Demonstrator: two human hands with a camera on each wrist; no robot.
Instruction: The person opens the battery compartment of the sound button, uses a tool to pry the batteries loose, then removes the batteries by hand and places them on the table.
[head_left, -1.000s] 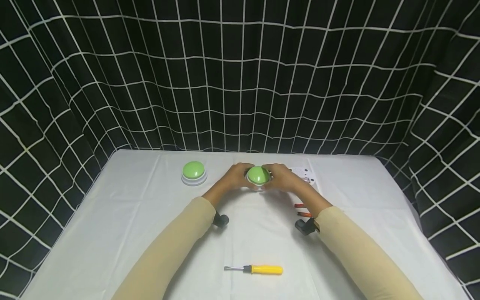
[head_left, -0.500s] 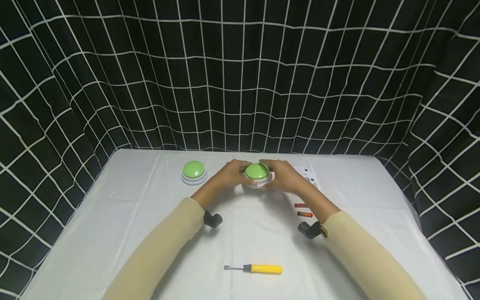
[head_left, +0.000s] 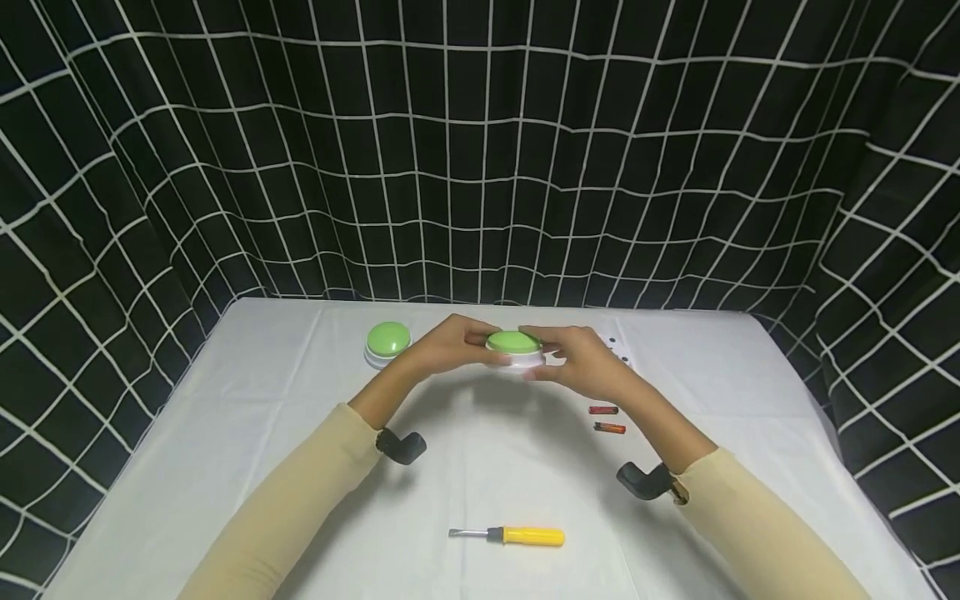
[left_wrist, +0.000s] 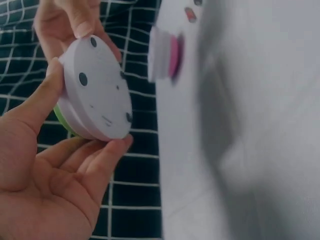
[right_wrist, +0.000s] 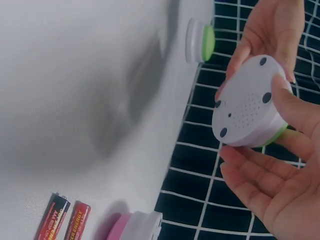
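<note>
Both hands hold a push-button buzzer (head_left: 514,354) with a green dome and a white base, raised over the far middle of the table. My left hand (head_left: 452,343) grips its left edge between thumb and fingers. At the right edge, my right hand (head_left: 588,360) pinches it likewise. Its flat underside (right_wrist: 245,107), with dark round spots and a patch of small holes, shows in the right wrist view. On the table to the left stands another green buzzer (head_left: 388,340). A pink-domed buzzer (right_wrist: 141,226) lies dome down near the right hand, mostly hidden behind it in the head view.
Two red-and-black AAA batteries (head_left: 609,428) lie below the right hand. Near the front of the white-covered table (head_left: 300,467) is a flat screwdriver (head_left: 517,536) with a yellow handle. Black curtain with a white grid (head_left: 480,150) surrounds the back and sides.
The buzzer has come up off the table and tilted, so its dome looks flatter from the head. Both wrists have moved outward, uncovering the batteries. The hands keep their hold.
</note>
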